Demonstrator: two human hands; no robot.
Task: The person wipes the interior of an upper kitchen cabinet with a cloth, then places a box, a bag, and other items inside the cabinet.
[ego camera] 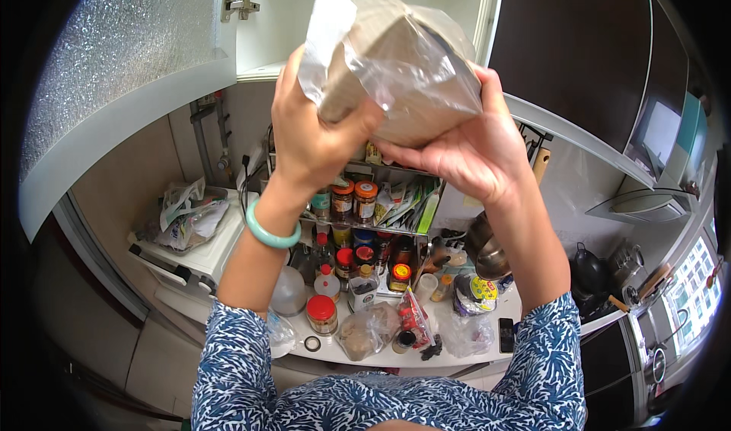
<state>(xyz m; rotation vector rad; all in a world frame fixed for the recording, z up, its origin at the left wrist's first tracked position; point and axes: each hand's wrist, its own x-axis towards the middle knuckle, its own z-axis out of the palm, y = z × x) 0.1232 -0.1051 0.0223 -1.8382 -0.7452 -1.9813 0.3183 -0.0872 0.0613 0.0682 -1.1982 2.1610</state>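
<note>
Both my hands hold up a brown package in a clear plastic bag (422, 88), raised in front of a wall cabinet (274, 37). My left hand (320, 122) grips its left side, the thumb across the front, and a white paper-like sheet or flap (328, 37) sticks up beside the fingers. With the palm turned up, my right hand (480, 140) supports the bottom and right side. A pale green bangle (273, 231) circles my left wrist. What the package contains cannot be seen.
The cabinet's textured-glass door (125, 60) stands open at left. Below, a two-tier rack (365, 223) holds jars and packets. Bottles, a red-lidded jar (322, 315), plastic bags and a phone (506, 335) crowd the counter (320, 354). A white appliance (228, 242) stands left; a pan (488, 248) hangs right.
</note>
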